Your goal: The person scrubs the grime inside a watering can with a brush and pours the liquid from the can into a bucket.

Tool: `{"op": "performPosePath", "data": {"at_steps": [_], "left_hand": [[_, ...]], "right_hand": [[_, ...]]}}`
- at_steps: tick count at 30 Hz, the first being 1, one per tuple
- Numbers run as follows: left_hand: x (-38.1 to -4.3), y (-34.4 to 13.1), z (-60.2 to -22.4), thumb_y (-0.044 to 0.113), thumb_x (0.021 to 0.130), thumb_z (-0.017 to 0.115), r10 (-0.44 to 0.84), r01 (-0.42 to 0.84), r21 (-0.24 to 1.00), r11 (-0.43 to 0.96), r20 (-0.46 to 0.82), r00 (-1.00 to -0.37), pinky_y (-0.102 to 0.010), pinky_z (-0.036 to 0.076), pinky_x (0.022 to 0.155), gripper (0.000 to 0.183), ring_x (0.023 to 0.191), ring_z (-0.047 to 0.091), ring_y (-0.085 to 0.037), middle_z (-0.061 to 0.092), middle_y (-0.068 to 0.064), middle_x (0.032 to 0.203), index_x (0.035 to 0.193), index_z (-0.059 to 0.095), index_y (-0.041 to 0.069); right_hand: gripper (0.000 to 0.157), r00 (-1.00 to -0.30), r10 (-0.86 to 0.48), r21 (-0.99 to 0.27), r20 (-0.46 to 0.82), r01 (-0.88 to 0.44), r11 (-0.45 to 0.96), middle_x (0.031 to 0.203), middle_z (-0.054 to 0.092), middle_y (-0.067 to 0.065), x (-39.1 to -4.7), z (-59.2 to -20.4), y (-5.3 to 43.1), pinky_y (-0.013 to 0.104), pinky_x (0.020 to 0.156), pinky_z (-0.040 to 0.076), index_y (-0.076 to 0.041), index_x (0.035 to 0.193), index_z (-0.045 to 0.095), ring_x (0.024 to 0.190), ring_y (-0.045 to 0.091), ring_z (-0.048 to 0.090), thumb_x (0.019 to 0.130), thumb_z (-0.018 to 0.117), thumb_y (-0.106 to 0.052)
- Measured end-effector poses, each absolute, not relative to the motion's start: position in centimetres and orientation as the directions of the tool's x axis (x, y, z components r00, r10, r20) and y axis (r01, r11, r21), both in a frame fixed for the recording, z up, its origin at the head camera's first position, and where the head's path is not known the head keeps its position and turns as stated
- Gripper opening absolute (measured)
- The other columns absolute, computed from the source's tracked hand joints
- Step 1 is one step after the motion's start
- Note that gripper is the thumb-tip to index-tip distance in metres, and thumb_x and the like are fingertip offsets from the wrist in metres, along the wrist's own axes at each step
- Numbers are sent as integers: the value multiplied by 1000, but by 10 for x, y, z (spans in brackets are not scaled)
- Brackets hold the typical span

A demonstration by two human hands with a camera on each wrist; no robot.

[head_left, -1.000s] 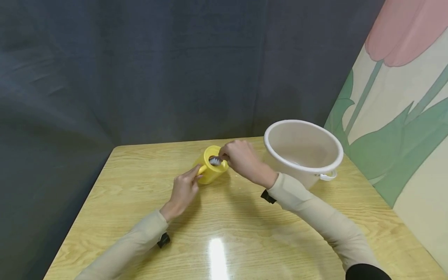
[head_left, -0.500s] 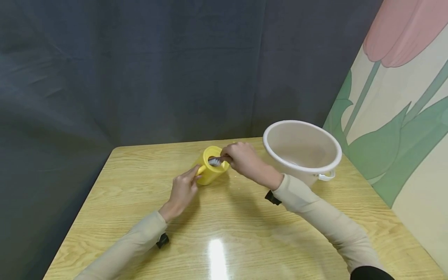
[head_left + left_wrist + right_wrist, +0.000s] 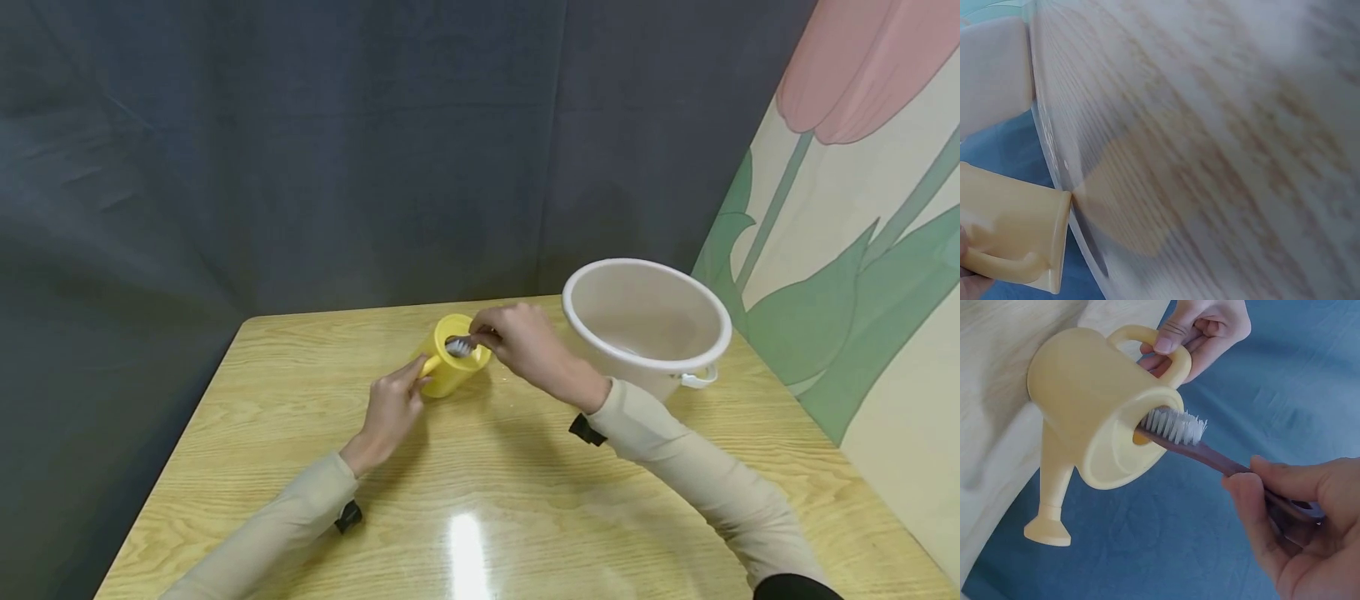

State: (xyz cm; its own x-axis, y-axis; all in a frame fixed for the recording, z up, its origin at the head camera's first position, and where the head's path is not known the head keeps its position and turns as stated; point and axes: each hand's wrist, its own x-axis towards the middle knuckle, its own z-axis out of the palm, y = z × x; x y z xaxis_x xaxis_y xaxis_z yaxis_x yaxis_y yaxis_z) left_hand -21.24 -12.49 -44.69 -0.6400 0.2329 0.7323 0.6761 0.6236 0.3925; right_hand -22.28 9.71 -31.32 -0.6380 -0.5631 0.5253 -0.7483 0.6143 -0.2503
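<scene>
The right hand [image 3: 521, 343] has moved slightly; it pinches the purple-brown, white-bristled brush [image 3: 1210, 458], partly inside the tilted yellow plastic watering can [image 3: 1088, 394]. The left hand [image 3: 393, 407] grips its handle [image 3: 1180, 367], probably the safest hold: the smooth can seems light, rigid, maybe slippery.

No text is showing legibly, no label, no brand, no number, no sign is standing out readably in the head view or either wrist view
</scene>
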Motion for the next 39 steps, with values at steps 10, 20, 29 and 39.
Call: {"op": "performPosePath", "data": {"at_steps": [10,20,29,39], "left_hand": [[-210,-125,-447,-15,83,71,217,666,401,629,732,-646,-39,61,74,35,91,71,-36,69,-27,107,117,65,-13],[-211,-127,-448,-17,82,69,210,665,416,620,729,-651,-39,60,76,36,93,71,-36,68,-28,108,118,64,-14],[-210,-127,-448,-17,83,69,210,664,431,611,721,-661,-37,59,77,36,94,70,-37,67,-29,109,118,63,-15],[-211,-126,-448,-14,83,71,217,667,415,619,725,-653,-38,60,75,35,90,71,-36,69,-27,107,117,65,-12]], "right_hand": [[6,-666,-515,-316,539,-727,610,82,74,3,-232,-321,94,36,60,54,-6,87,77,64,13,64,86,77,-12],[5,-666,-510,-348,545,-733,585,85,74,4,-241,-337,87,31,60,55,-5,90,75,68,13,66,90,74,-9],[5,-689,-476,-379,546,-711,592,81,73,4,-248,-344,80,31,58,53,-6,85,73,64,12,63,90,73,-8],[10,-702,-544,-445,459,-712,544,89,74,7,-246,-353,76,28,65,57,-1,94,72,77,16,70,96,65,-7]]}}
